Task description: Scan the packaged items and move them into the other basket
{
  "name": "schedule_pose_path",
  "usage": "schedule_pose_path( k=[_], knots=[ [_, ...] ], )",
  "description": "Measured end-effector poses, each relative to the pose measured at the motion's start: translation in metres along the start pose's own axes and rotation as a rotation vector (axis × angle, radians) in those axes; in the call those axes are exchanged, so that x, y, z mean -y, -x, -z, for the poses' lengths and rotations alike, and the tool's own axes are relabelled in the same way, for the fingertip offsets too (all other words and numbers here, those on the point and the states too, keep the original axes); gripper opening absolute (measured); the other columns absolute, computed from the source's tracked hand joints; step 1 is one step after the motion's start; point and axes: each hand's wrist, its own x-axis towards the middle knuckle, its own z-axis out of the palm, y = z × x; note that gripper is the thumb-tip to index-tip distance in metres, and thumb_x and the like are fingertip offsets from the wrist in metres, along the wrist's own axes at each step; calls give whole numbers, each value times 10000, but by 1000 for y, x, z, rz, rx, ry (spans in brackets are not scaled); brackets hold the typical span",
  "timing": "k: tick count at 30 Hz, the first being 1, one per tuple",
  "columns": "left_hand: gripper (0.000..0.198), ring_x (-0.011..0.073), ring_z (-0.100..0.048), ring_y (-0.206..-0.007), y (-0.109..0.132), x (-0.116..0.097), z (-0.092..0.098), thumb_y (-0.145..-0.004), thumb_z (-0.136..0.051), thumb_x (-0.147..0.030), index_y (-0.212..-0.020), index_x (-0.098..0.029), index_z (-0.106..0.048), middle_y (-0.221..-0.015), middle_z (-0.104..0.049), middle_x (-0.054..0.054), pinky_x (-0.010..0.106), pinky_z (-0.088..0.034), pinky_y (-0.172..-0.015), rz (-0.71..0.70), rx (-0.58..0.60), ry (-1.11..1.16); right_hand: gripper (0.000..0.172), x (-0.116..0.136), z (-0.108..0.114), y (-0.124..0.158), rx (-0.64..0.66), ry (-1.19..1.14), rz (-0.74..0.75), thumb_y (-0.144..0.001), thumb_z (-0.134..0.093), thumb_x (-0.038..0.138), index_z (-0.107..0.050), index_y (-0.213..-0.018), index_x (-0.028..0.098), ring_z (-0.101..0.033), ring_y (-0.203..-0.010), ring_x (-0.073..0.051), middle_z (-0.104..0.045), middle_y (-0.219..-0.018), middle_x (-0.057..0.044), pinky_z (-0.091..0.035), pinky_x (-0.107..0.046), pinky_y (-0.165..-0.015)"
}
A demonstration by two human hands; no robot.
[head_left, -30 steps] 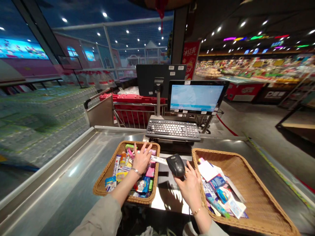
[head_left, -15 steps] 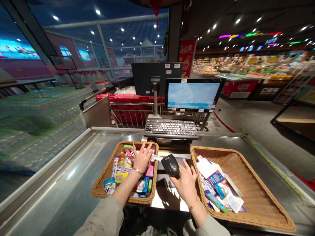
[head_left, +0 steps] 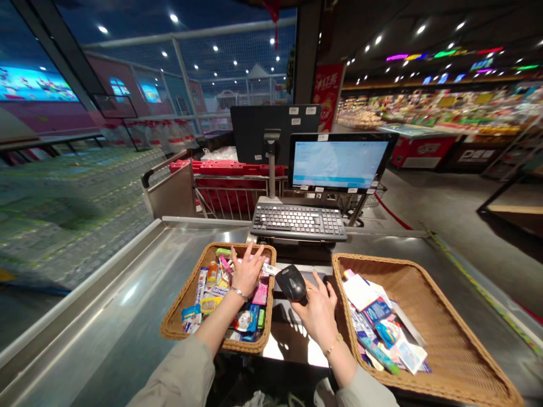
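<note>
My left hand (head_left: 248, 272) lies palm down on a heap of small packaged goods (head_left: 216, 299) in a wicker basket (head_left: 178, 312), with its fingers spread. A white strip-like packet (head_left: 270, 270) sticks out from under that hand; I cannot tell whether the hand grips it. My right hand (head_left: 318, 314) is shut around a black handheld barcode scanner (head_left: 291, 283), whose head points left towards the strip. To the right, a second wicker basket (head_left: 441, 333) holds toothpaste boxes and flat packets (head_left: 379, 322) in its near-left part.
A keyboard (head_left: 298, 221) and a monitor (head_left: 338, 163) stand just beyond the baskets on a stainless steel counter (head_left: 123, 294). Behind them is a metal railing with red crates (head_left: 224, 192). Wrapped bottled water (head_left: 72, 215) is stacked at left. Shop displays stretch away at right.
The scanner and my right hand have shifted left, closer to the white strip. My left hand stays on the heap, and the view has tilted slightly.
</note>
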Motion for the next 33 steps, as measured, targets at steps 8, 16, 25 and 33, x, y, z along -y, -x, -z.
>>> schedule_pose_path(
  k=[8,16,25,33],
  knots=[
    [332,316,-270,-1442,-1,3,-3,-901,-505,-260,-1203,-311,-633,-1468,-465,39,732,143,-1083,-5,1,-4,279,0,-4,0,15,-16,22,-728,-586,210,-711,-971,269,-309,-1414,-270,-653,-1255,-2,-106,-536,-1146],
    [370,318,-254,-1448,-2,1,-1,-884,-498,-196,-1214,-304,-626,-1475,-452,41,742,137,-1076,-7,7,2,286,0,-3,1,33,-9,27,-729,-566,210,-704,-976,254,-314,-1411,-280,-656,-1250,-8,-103,-529,-1148],
    [348,323,-274,-1439,-2,0,3,-890,-507,-228,-1206,-309,-629,-1467,-465,43,760,108,-1072,0,11,31,244,-6,-1,2,5,11,-15,-754,-561,251,-713,-944,258,-320,-1404,-280,-642,-1272,3,-113,-534,-1137],
    [346,320,-280,-1437,-1,2,1,-889,-529,-256,-1217,-323,-618,-1452,-483,45,744,132,-1074,-8,-5,23,295,-27,12,4,-117,35,-76,-774,-576,301,-707,-1032,243,-368,-1371,-286,-658,-1244,-25,-169,-511,-1124]
  ],
)
